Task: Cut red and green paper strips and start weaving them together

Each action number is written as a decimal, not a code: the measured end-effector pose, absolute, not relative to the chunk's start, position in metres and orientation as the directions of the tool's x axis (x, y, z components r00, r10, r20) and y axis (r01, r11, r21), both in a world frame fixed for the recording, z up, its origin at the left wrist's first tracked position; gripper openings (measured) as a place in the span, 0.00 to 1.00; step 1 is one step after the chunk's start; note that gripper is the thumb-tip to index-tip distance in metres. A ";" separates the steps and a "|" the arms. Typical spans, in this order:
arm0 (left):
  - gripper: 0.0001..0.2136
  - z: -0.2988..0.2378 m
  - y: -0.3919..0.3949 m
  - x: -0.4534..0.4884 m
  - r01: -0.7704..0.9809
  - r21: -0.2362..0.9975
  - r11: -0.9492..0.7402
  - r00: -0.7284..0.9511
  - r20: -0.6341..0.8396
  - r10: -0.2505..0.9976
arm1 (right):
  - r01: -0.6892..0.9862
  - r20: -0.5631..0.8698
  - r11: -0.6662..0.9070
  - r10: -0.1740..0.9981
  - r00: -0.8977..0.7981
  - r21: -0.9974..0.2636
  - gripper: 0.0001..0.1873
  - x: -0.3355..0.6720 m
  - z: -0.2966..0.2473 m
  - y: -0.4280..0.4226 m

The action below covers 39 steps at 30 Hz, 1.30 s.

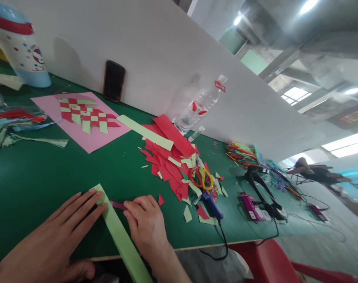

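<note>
My left hand (61, 232) lies flat with fingers stretched out, pressing the upper end of a long light green paper strip (120, 236) onto the green table (34, 177). My right hand (145, 224) rests just right of the strip with fingers curled, its fingertips pinched on a small purple tool (117, 204) that touches the strip's edge. The strip runs diagonally off the table's near edge.
A heap of red and green paper scraps (167, 161) lies ahead, with scissors (201, 177), a glue gun (212, 206) and a plastic bottle (198, 108). A woven red-green piece sits on pink paper (81, 118). A phone (113, 80) leans on the white wall. A red chair (270, 263) stands at the right.
</note>
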<state>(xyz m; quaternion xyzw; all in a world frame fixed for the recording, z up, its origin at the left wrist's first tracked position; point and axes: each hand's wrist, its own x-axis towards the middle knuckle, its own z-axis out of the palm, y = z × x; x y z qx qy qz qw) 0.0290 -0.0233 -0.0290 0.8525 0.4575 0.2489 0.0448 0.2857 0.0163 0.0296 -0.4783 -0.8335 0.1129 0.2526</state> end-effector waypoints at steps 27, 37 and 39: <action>0.58 -0.029 -0.024 0.030 0.773 0.252 -0.582 0.476 0.377 0.795 | 0.775 0.348 0.495 0.860 -0.373 -0.392 0.10 0.282 0.025 0.022; 0.59 -0.030 -0.025 0.027 0.784 0.253 -0.567 0.472 0.352 0.808 | 0.778 0.363 0.517 0.844 -0.394 -0.357 0.09 0.274 0.023 0.026; 0.58 -0.029 -0.025 0.027 0.784 0.247 -0.569 0.469 0.365 0.805 | 0.783 0.355 0.506 0.851 -0.387 -0.361 0.10 0.275 0.023 0.026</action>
